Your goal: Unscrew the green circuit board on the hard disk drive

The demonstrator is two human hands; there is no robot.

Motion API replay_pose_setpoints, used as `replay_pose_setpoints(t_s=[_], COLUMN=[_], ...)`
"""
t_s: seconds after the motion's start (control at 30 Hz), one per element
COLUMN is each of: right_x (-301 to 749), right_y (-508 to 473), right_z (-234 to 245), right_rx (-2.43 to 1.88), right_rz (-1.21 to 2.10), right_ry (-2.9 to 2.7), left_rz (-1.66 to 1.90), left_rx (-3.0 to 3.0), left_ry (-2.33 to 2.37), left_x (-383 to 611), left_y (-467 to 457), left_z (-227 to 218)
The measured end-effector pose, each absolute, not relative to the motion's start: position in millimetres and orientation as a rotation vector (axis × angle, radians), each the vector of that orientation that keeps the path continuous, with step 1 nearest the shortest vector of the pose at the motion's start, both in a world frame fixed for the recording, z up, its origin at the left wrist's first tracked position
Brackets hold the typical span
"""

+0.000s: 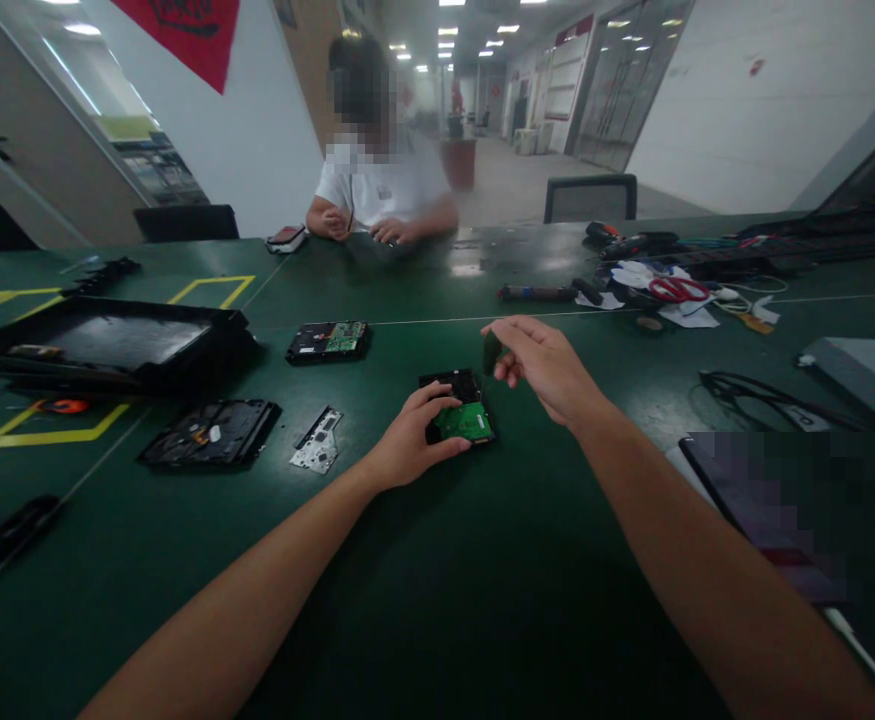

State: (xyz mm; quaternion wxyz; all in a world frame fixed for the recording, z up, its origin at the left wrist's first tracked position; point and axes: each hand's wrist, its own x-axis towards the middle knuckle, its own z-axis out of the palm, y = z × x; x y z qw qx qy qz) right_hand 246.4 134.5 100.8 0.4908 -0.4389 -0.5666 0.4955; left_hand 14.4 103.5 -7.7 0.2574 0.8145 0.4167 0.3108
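Note:
A black hard drive (pixel 461 410) with a green circuit board facing up lies on the dark green table (pixel 437 560). My left hand (pixel 414 440) grips its left side, fingers curled over the edge. My right hand (pixel 546 365) hovers just above and to the right of the drive, pinched on the dark handle of a screwdriver (pixel 491 352) that points down at the drive.
A second hard drive (pixel 330 341), a loose grey board (pixel 318 441), an opened black device (pixel 212 433) and a black tray (pixel 111 342) lie to the left. Red scissors (pixel 677 289) and tools clutter the far right. A person (pixel 381 185) sits across the table.

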Motion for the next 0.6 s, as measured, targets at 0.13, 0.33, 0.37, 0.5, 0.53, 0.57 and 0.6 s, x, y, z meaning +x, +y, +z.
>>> replay_pose_setpoints(t_s=[0.13, 0.33, 0.37, 0.5, 0.53, 0.57, 0.6], right_x=[245.6, 245.5, 245.6, 245.3, 245.1, 244.8, 244.7], right_y=[134.2, 134.6, 134.8, 135.2, 135.2, 135.1, 135.1], right_z=[100.9, 101.1, 100.9, 100.6, 100.7, 100.9, 101.1], right_rx=[-1.048, -1.032, -1.026, -1.031, -1.043, -1.058, -1.072], right_rz=[1.211, 1.267, 1.267, 1.258, 1.257, 1.255, 1.250], right_ry=[-1.369, -1.368, -1.372, -1.375, -1.371, -1.367, -1.364], left_rz=[0.843, 0.849, 0.850, 0.858, 0.855, 0.850, 0.845], left_rx=[2.209, 2.197, 2.200, 2.217, 2.217, 2.217, 2.215], left_ry=[1.135, 1.139, 1.139, 1.135, 1.136, 1.137, 1.139], left_x=[14.7, 15.5, 15.4, 15.3, 15.3, 15.4, 15.4], left_y=[102.5, 101.5, 101.7, 102.5, 102.5, 102.4, 102.3], left_z=[-5.9, -4.4, -4.8, -6.2, -6.1, -6.0, -5.7])
